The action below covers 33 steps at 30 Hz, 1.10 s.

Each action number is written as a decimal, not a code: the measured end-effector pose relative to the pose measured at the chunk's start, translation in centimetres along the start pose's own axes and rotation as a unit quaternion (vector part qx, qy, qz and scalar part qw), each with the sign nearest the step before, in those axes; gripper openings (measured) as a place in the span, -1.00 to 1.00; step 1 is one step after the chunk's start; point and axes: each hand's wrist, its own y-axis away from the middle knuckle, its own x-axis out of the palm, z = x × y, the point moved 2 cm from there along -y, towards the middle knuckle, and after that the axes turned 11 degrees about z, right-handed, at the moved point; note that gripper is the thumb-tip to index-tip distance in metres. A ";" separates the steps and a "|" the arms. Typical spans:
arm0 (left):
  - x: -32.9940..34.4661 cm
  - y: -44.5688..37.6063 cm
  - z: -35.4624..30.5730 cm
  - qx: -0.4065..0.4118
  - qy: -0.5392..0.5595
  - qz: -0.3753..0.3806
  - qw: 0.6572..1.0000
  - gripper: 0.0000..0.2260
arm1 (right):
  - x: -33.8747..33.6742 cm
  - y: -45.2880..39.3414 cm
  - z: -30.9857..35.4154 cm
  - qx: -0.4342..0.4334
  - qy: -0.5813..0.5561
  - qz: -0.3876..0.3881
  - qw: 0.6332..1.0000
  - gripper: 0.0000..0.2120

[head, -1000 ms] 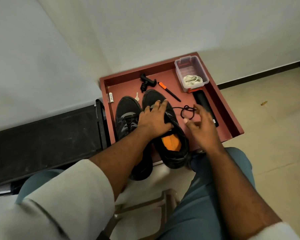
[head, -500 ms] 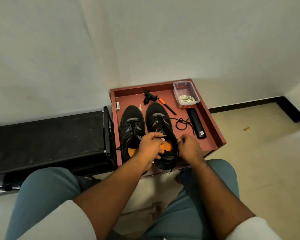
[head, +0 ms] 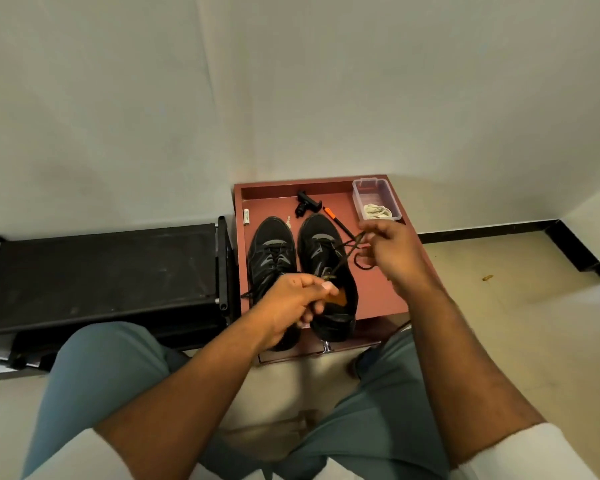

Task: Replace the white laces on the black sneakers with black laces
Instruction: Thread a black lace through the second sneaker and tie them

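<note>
Both hands pinch black lace | right sneaker beneath | white laces boxed beyond

Dim, flat indoor light with a greenish-grey cast; source not visible. Soft shadows only: under the left hand and right hand, no glare. Both hands slightly motion-blurred, fingertips smeared. Sneakers between the hands are near-black, detail crushed. Wide-angle bending at frame edges, beyond both forearms.
</note>
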 end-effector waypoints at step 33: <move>-5.8 -2.6 -2.2 0.053 -0.187 -0.043 0.980 -0.76 | 5.4 -0.8 -2.0 -0.160 0.056 0.179 0.969 -0.36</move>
